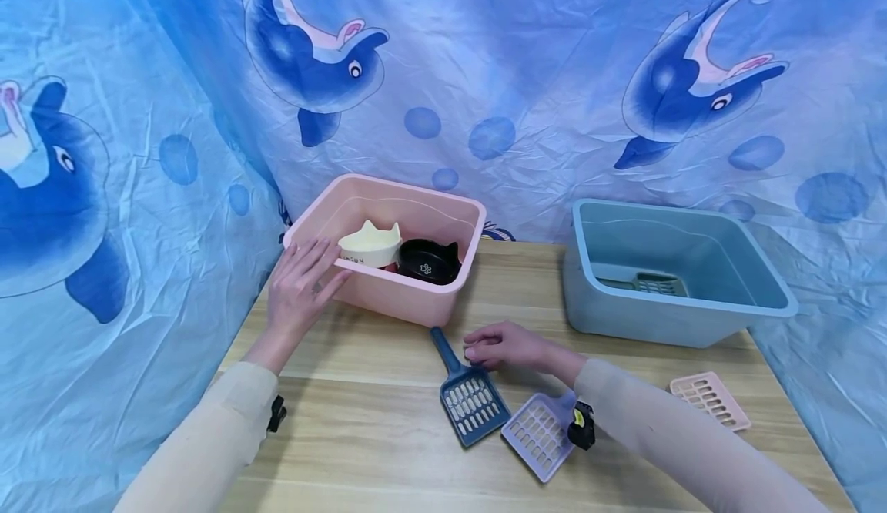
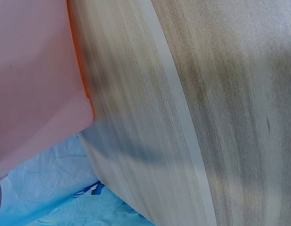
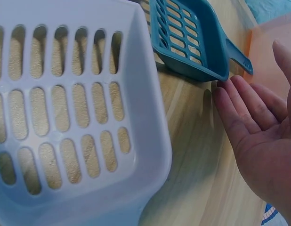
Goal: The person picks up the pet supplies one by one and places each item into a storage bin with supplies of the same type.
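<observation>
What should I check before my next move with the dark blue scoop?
1. Left hand resting on the pink bin's rim: ok.
2. Right hand free of objects, beside the dark blue scoop: ok.
3. Right hand touching that scoop: cannot tell.
4. Purple scoop clear of the right arm: not ok, the wrist overlaps its handle in the head view.
5. Cream bowl and black bowl inside the pink bin: ok.

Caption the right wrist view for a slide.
The right hand, fingers beside a blue scoop, a purple scoop in the foreground.
</observation>
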The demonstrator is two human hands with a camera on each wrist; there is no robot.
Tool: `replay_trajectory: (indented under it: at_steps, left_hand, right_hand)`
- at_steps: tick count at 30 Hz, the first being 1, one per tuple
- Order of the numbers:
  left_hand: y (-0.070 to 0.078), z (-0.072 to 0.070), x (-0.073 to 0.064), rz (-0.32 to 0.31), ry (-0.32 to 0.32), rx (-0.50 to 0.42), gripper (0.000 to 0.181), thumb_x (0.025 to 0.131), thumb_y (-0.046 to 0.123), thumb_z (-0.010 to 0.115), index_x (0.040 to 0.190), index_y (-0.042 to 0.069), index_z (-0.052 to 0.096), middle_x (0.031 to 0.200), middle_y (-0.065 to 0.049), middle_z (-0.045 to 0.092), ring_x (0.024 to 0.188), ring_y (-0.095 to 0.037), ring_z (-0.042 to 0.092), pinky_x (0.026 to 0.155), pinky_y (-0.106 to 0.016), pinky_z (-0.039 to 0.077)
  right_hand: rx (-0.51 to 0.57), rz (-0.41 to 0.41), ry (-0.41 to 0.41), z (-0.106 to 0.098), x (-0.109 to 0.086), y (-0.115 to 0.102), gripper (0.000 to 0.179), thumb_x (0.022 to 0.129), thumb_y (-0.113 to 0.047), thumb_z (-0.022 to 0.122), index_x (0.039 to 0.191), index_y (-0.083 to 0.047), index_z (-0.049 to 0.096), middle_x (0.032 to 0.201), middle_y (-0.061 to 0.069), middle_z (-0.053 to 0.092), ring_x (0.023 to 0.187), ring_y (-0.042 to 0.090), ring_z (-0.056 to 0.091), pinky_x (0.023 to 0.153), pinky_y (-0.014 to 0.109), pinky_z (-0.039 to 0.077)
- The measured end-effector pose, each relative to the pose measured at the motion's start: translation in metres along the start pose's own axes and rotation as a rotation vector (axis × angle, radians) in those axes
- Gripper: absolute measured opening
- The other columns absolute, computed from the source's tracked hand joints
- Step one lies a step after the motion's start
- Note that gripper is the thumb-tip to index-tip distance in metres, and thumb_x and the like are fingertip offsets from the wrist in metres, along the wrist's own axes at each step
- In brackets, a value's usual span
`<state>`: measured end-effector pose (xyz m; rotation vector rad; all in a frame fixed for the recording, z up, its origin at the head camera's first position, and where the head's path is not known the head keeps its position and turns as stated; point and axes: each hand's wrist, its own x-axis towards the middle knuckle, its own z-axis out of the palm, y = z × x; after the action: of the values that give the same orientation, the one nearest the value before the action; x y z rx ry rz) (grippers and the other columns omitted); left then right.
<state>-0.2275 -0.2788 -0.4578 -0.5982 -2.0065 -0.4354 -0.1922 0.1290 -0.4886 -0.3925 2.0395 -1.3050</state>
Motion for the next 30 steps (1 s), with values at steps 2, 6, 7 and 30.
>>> replay_trajectory:
  at_steps: [2, 6, 7, 30]
  left_hand:
    - [0.0, 0.0, 0.0, 0.001, -0.001, 0.001, 0.052, 0.104, 0.049, 0.066, 0.125, 0.003, 0.079, 0.125, -0.023, 0.075, 0.117, -0.048, 0.071, 0.108, -0.07, 0.048]
    - [0.0, 0.0, 0.0, -0.006, -0.003, 0.004, 0.053, 0.104, 0.05, 0.066, 0.125, 0.003, 0.079, 0.126, -0.023, 0.075, 0.118, -0.048, 0.071, 0.109, -0.07, 0.048]
    - [0.0, -0.001, 0.001, -0.008, -0.003, 0.005, 0.053, 0.104, 0.05, 0.065, 0.125, 0.003, 0.079, 0.127, -0.023, 0.074, 0.118, -0.048, 0.071, 0.109, -0.07, 0.048]
    - [0.003, -0.002, 0.002, -0.018, -0.03, 0.004, 0.055, 0.105, 0.052, 0.063, 0.13, 0.005, 0.077, 0.13, -0.022, 0.073, 0.121, -0.047, 0.07, 0.11, -0.07, 0.047]
  right_hand:
    - [0.004, -0.001, -0.003, 0.0, 0.002, -0.002, 0.054, 0.105, -0.03, 0.071, 0.145, 0.003, 0.061, 0.124, 0.011, 0.077, 0.113, 0.025, 0.075, 0.096, 0.038, 0.063]
    - [0.005, -0.012, -0.012, 0.003, 0.009, -0.006, 0.053, 0.105, -0.027, 0.072, 0.143, 0.007, 0.061, 0.122, 0.012, 0.077, 0.111, 0.026, 0.076, 0.096, 0.038, 0.063]
    - [0.013, -0.009, -0.01, 0.004, 0.011, -0.006, 0.052, 0.104, -0.026, 0.072, 0.143, 0.007, 0.061, 0.121, 0.013, 0.078, 0.111, 0.026, 0.076, 0.096, 0.038, 0.063]
    - [0.178, 0.147, -0.013, 0.023, 0.044, -0.007, 0.042, 0.099, -0.022, 0.078, 0.132, 0.001, 0.07, 0.109, 0.007, 0.075, 0.088, 0.015, 0.07, 0.079, 0.029, 0.062]
